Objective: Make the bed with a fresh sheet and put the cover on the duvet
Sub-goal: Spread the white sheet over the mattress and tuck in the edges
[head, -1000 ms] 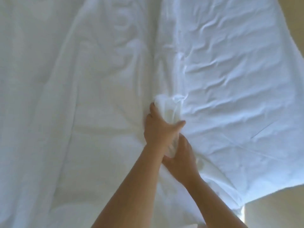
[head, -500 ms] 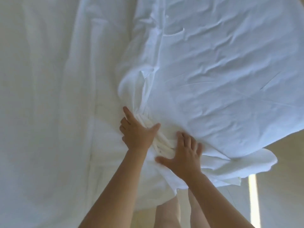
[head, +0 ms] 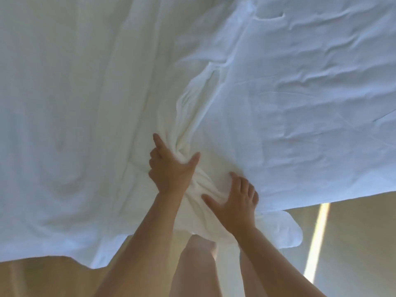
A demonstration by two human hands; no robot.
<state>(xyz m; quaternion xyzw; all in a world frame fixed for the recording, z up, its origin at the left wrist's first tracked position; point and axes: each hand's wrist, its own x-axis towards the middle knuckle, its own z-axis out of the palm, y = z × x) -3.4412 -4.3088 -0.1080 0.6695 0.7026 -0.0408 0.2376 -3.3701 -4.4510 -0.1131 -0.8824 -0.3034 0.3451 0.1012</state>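
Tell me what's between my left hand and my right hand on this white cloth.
In the head view, a twisted bunch of crumpled white bedding fabric fills the gap between the left hand, which grips it, and the right hand.

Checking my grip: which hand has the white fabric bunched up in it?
The left hand: thumb and fingers clamp a twisted bunch of white fabric, while the right hand lies flatter, fingers spread.

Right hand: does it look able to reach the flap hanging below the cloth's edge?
Probably yes. The flap hangs just beside the right hand, with nothing between them. The left hand grips the bunch.
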